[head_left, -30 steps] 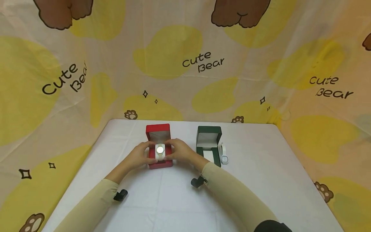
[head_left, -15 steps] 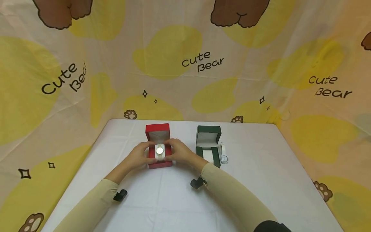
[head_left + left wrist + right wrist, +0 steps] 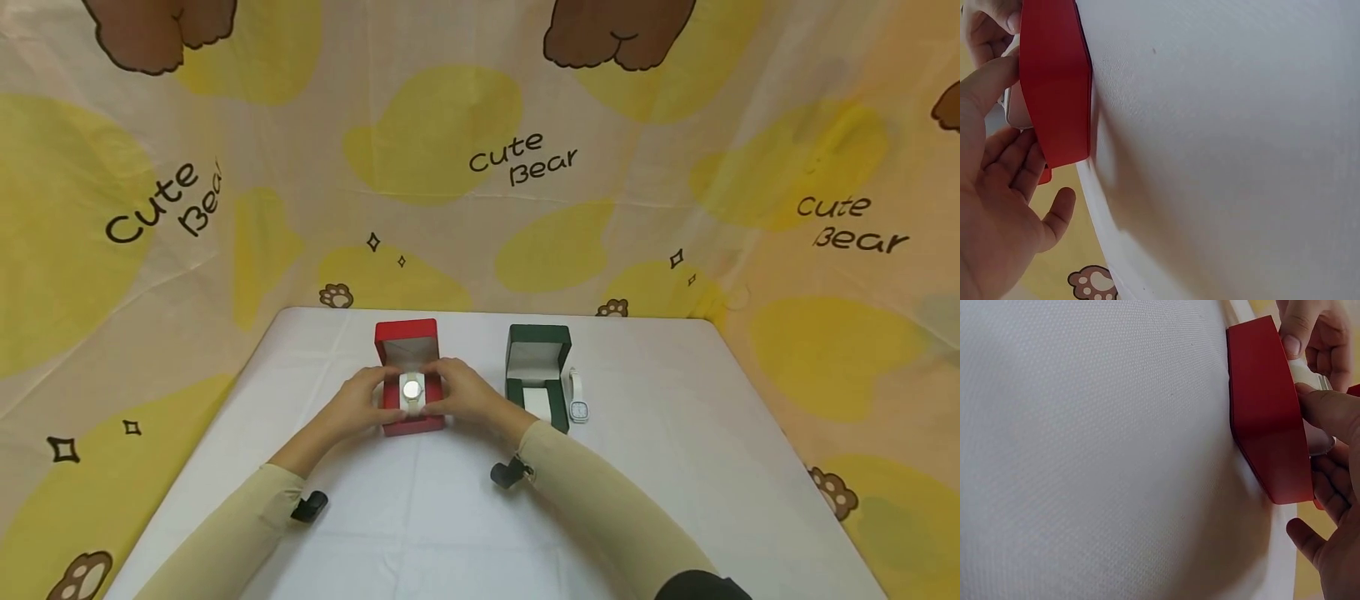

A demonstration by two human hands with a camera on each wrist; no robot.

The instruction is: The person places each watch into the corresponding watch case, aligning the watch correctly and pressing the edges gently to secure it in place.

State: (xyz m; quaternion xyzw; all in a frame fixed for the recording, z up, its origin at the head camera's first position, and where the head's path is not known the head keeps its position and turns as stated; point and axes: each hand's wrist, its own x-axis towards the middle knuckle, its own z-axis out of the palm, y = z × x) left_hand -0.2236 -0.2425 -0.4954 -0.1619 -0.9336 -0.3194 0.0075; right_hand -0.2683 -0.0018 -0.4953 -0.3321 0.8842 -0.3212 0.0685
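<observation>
An open red watch box (image 3: pixel 415 427) stands on the white table with its lid raised at the back. Inside it, a round-faced watch (image 3: pixel 412 389) with a pale strap is wrapped round a white cushion (image 3: pixel 402 393). My left hand (image 3: pixel 351 407) pinches the cushion's left side, thumb in front and fingers behind. From the other side my right hand (image 3: pixel 468 395) pinches it likewise. In the left wrist view the cushion (image 3: pixel 1019 112) shows above the box's red wall (image 3: pixel 1057 94). The right wrist view has my right fingers (image 3: pixel 1333 478) partly behind the box.
To the right, an open green watch box (image 3: pixel 539 335) holds a bare white cushion (image 3: pixel 537 402). A white watch (image 3: pixel 578 410) with a squarish face lies beside it. A yellow patterned cloth (image 3: pixel 435 133) rises behind the table (image 3: pixel 450 517).
Both hands keep their places at the red box's cushion. The whole head view has shifted very slightly to the left.
</observation>
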